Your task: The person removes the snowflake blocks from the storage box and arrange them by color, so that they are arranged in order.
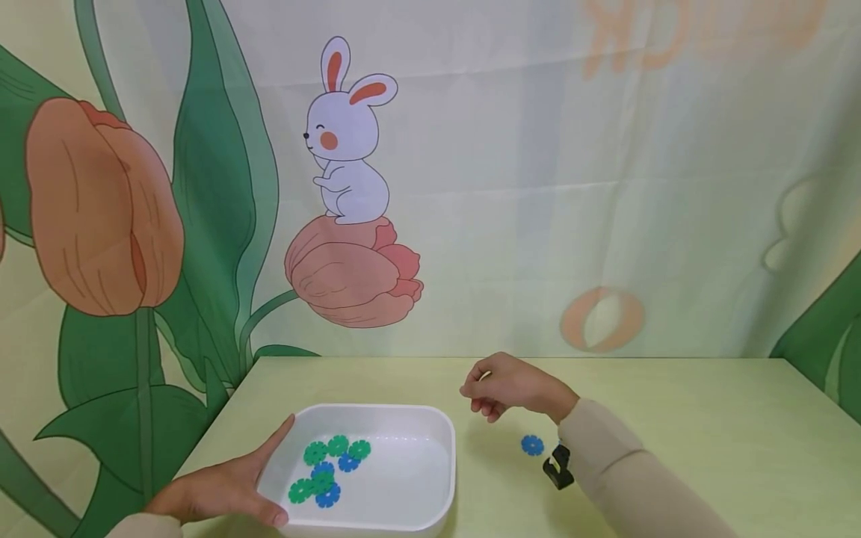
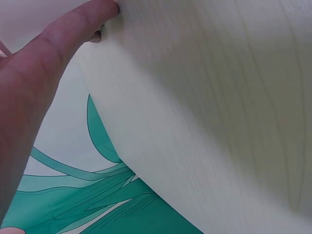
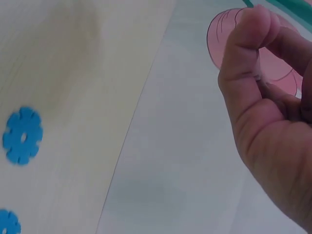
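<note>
A white plastic tub stands on the table with several green and blue flower-shaped discs lying in its left half. My left hand spans the tub's left side, thumb at the near corner and a long straight finger toward the far one. My right hand is raised over the table, right of the tub's far corner. Its thumb and forefinger tips meet, with nothing visible between them. Below this hand, a blue notched disc lies on the table; another blue disc is cut off by the right wrist view's edge.
A black wrist-camera mount sits at the right sleeve. The pale wood-grain table ends at a hanging printed cloth with a rabbit and tulips, right behind its far edge.
</note>
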`<action>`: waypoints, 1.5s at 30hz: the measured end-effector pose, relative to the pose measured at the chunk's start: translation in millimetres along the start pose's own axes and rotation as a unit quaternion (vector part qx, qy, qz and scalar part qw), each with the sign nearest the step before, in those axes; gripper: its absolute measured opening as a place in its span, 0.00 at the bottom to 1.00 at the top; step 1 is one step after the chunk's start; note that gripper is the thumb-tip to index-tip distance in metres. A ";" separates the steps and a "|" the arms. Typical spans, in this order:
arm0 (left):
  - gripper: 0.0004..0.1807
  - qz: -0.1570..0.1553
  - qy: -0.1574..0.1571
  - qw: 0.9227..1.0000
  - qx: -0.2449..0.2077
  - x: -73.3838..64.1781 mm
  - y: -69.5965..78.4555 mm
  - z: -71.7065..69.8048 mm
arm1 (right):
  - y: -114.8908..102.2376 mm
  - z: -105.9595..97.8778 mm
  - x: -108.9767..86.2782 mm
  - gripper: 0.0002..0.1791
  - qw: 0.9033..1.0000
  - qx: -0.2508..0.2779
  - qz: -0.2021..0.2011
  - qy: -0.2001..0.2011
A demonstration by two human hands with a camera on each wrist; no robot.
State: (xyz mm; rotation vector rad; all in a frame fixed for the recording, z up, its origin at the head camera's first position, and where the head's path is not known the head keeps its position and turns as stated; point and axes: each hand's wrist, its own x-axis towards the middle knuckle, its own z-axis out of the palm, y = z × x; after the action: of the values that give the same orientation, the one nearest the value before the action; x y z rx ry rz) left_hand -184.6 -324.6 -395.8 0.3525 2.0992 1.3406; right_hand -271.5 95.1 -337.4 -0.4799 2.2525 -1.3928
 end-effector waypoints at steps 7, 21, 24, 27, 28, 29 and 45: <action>0.70 0.003 -0.001 1.000 0.001 -0.4 0.2 0.0 | -14.3 22.0 12.0 0.07 1.000 0.007 0.005 -0.015; 0.70 0.007 0.006 1.000 0.017 -1.3 1.7 -0.2 | -34.7 60.0 29.6 0.06 0.998 0.014 -0.008 -0.058; 0.70 -0.001 0.006 1.000 0.009 -0.9 1.7 0.3 | -38.5 67.1 31.2 0.06 0.998 0.016 -0.008 -0.063; 0.69 -0.006 0.006 1.000 0.005 0.2 2.0 1.0 | -42.0 73.4 32.3 0.05 0.997 0.021 -0.009 -0.069; 0.69 -0.006 0.006 1.000 0.004 0.5 2.1 1.2 | -42.9 75.5 33.0 0.05 0.997 0.022 -0.010 -0.071; 0.69 -0.007 0.007 1.000 0.005 0.7 2.6 1.5 | -43.8 77.5 33.8 0.05 0.997 0.024 -0.011 -0.073; 0.68 -0.017 0.013 1.000 0.013 -0.3 1.8 0.7 | -55.6 117.7 54.9 0.05 0.994 0.020 -0.022 -0.105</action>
State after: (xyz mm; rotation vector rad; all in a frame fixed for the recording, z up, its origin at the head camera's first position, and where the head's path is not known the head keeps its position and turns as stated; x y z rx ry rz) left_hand -184.1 -323.5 -394.4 0.3110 2.1360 1.3062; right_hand -250.8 -44.5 -343.7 -0.6369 2.0536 -1.3382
